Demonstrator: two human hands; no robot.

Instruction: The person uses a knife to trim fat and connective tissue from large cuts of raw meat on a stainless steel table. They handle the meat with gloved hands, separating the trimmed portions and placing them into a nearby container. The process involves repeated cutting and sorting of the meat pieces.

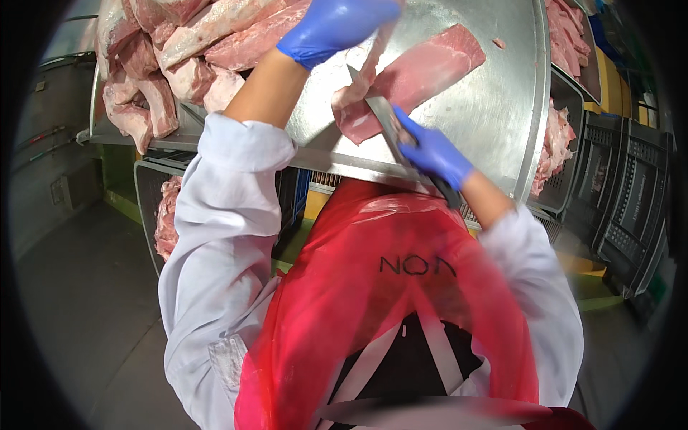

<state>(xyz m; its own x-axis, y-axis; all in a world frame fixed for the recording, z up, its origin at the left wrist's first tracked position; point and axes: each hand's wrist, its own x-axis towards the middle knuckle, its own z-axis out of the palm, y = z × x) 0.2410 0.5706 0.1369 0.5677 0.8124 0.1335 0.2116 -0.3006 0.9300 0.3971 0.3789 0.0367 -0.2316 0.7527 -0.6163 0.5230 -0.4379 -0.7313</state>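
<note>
Dark grey floor spreads at the left of your head view, and a shiny metal bench with a raised rim fills the top centre. On it, in front of you, lies the long, boneless pink slab of meat, slanting from near the bench's front edge up toward the right.

Your blue-gloved left hand is up at the top edge of the view, its fingers closed on a thin, pale pink strip of meat that runs down to the slab's near end; its fingertips are partly cut off. Your blue-gloved right hand is wrapped around the dark handle of a long steel-bladed knife. The blade lies across the slab's near end, its tip showing past the strip, which hides a short stretch of it.

To your left, a heap of large raw meat cuts covers the bench's corner, with a grey plastic crate of meat pieces below. Right of the bench sit a dark crate of pale trimmings and black perforated plastic crates. You wear a glossy red apron.
</note>
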